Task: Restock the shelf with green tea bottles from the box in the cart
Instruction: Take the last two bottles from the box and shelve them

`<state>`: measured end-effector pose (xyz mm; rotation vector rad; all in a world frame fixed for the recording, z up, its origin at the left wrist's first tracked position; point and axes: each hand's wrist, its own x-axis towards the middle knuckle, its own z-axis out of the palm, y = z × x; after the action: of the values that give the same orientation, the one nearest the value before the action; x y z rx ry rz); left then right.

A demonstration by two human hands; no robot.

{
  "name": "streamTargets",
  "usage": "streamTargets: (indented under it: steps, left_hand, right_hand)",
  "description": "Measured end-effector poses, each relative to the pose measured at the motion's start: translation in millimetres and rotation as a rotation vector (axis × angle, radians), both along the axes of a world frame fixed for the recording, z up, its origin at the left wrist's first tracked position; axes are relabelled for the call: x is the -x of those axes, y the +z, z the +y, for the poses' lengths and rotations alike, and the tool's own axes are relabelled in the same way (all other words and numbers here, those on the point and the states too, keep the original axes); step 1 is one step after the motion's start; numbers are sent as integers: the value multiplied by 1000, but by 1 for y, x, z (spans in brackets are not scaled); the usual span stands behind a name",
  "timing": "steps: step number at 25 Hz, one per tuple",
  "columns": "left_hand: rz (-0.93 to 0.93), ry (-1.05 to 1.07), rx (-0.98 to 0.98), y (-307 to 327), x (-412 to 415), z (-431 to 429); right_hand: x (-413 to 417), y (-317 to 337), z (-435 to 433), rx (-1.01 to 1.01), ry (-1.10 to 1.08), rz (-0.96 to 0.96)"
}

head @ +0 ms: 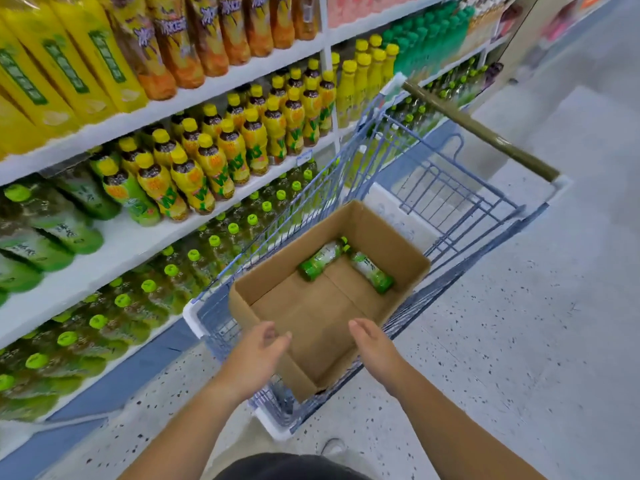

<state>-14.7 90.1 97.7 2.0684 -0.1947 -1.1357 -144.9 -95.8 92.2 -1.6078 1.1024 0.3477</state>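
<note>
Empty, loosely open: left hand (258, 348), right hand (372, 344), above near end of box (391, 233). Beyond them, two green tea bottles (322, 259) lying flat, caps perhaps touching. Around it, cart (450, 188); leftward, shelf (114, 244).

- Yellow-capped bottles (221, 161) on the middle shelf (131, 237): a big green "V" on each yellow label; the letters after it are too blurred to read
- Orange bottles (173, 46) on the top shelf (242, 74): white-and-purple Chinese characters, the first looks like "冰", the rest unclear
- Green tea bottles (322, 259) in the box (391, 233): dark characters on a white patch, unreadable
- Price tag (304, 156) on the shelf edge: unreadable
</note>
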Motion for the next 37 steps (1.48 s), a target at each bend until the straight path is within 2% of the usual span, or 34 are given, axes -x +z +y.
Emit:
streamTargets:
  steps: [6,10,14,19,22,25,28,30,32,34,37]
  left_hand:
    - [1,-235,-146,-51,-52,-76]
    - [-77,-388,-233,-96,-87,-125]
    - [-297,-564,-330,-157,-111,-170]
    - [-672,-802,-376,-245,-131,-240]
    - [-802,-845,-397,-292,-139,-271]
    - [-901,-929,-516,-332,-141,-291]
    - [-996,-885,-665,-358,-142,-305]
    - [-1064,-881,-697,-366,-144,-314]
    - [-1001,-821,-755,-368,-150,-317]
    - [-776,-704,-740,-378,-154,-323]
    - [-384,-495,-561,-375,-153,-316]
  right_hand:
    - [-13,-22,-46,51,-170,70]
    - [-40,-60,-95,135,-110,134]
    - [-77,-128,-156,202,36,211]
    - [-113,-226,-229,340,246,300]
    - [-126,-270,-256,424,343,387]
    - [-132,-298,-265,468,410,465]
    - [-139,-323,-270,542,475,520]
    - [-146,-336,-274,624,554,545]
    - [-153,-342,-276,564,563,552]
    - [-159,-347,-276,390,424,523]
    - [-161,-359,-271,221,236,503]
